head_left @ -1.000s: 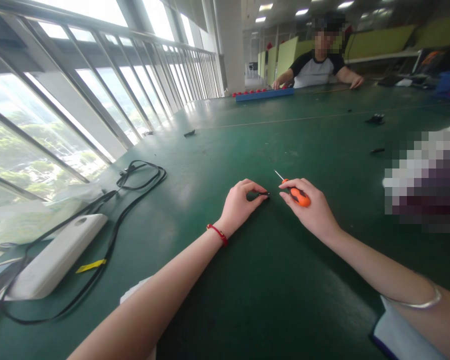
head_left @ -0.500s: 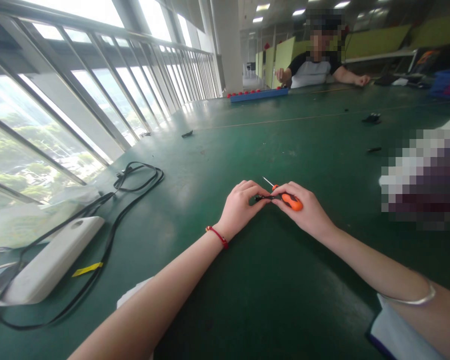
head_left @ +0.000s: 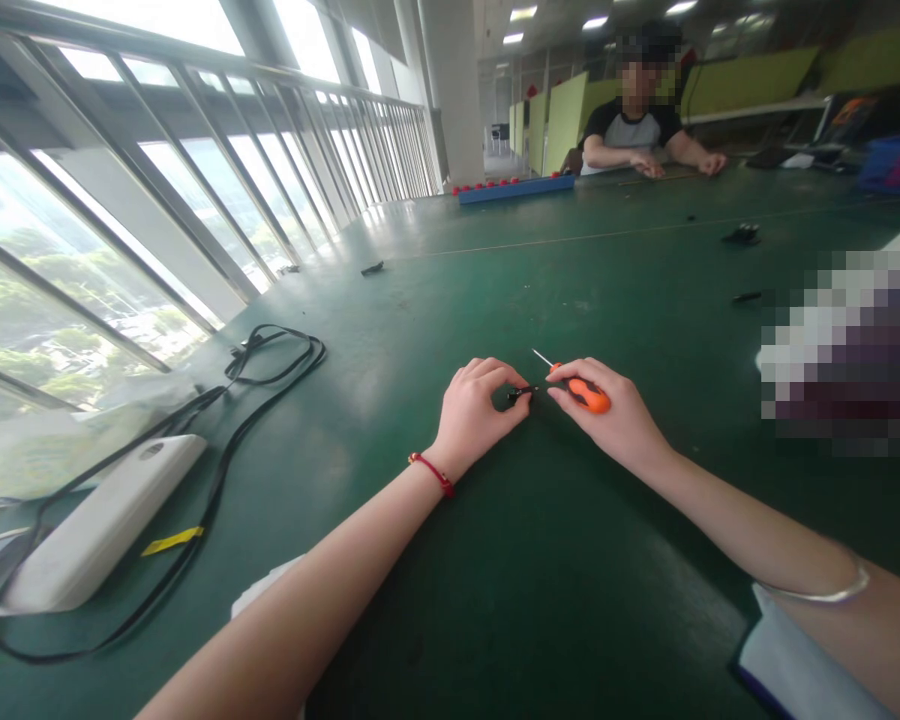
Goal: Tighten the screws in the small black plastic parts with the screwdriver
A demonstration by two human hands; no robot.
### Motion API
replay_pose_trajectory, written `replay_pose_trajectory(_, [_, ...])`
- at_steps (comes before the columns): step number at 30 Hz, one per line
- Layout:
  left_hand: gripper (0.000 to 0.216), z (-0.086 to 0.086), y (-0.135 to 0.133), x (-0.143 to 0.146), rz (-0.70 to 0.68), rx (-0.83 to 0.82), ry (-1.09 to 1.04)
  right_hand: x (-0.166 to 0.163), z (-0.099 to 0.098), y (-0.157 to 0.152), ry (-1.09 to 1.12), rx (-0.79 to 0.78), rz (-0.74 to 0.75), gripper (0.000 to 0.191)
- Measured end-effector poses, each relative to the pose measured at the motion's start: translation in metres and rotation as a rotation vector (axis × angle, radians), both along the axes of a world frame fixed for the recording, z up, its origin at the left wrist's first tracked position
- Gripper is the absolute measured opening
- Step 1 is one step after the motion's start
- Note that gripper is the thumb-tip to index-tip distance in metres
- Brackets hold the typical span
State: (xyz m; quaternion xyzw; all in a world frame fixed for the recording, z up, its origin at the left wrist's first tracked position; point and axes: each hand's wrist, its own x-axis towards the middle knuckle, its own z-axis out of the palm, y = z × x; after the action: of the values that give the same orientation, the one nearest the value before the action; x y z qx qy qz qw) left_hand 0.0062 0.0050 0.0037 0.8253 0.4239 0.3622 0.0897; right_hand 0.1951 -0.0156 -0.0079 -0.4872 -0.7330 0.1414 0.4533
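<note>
Head view showed the left hand (head_left: 474, 410) resting on the green table (head_left: 540, 580), thumb and forefinger pinched on a small black part (head_left: 520, 393) that lay just above the tabletop between the two hands. The right hand (head_left: 616, 420) was curled shut around an orange screwdriver (head_left: 589, 394), its thin metal shaft pointing up and away from the part. Half a second earlier the right fingertips had been touching the black part; they had since drawn back a little, so only the left hand held it, and the tool's tip was not on it. No brand or writing could be read: the yellow tag (head_left: 171, 541) on the black cable (head_left: 270, 362) beside the white box (head_left: 97, 525) was too small to make out.
</note>
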Motion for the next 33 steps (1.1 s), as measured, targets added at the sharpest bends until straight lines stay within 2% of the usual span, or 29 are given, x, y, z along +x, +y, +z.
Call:
replay_pose_trajectory(10, [0.005, -0.002, 0.000, 0.001, 0.011, -0.107, 0.124, 0.002, 0.001, 0.001, 0.014, -0.054, -0.025, 0.008])
replay_pose_trajectory(15, [0.008, -0.005, 0.001, 0.002, 0.025, -0.120, 0.070, 0.002, 0.001, 0.001, 0.010, -0.052, -0.013, 0.009])
replay_pose_trajectory(17, [0.008, -0.001, 0.004, 0.002, 0.057, -0.138, -0.003, 0.002, 0.001, 0.001, 0.015, -0.054, -0.007, 0.009])
replay_pose_trajectory(20, [0.010, 0.016, 0.011, -0.004, 0.128, -0.159, -0.099, 0.002, 0.001, 0.001, 0.020, -0.077, 0.004, 0.009])
replay_pose_trajectory(22, [0.014, 0.030, 0.013, -0.020, 0.174, -0.131, -0.109, 0.002, 0.002, 0.001, 0.027, -0.096, 0.012, 0.009])
replay_pose_trajectory(25, [0.018, 0.044, 0.010, -0.063, 0.314, -0.057, -0.067, 0.001, 0.002, 0.000, 0.038, -0.121, 0.017, 0.009])
replay_pose_trajectory(30, [0.027, 0.041, -0.012, -0.160, 0.733, -0.065, 0.172, 0.000, 0.002, -0.001, 0.029, -0.150, 0.020, 0.011])
replay_pose_trajectory(33, [0.033, 0.037, -0.028, -0.199, 0.902, -0.169, 0.251, -0.001, 0.001, -0.001, 0.029, -0.151, 0.023, 0.011])
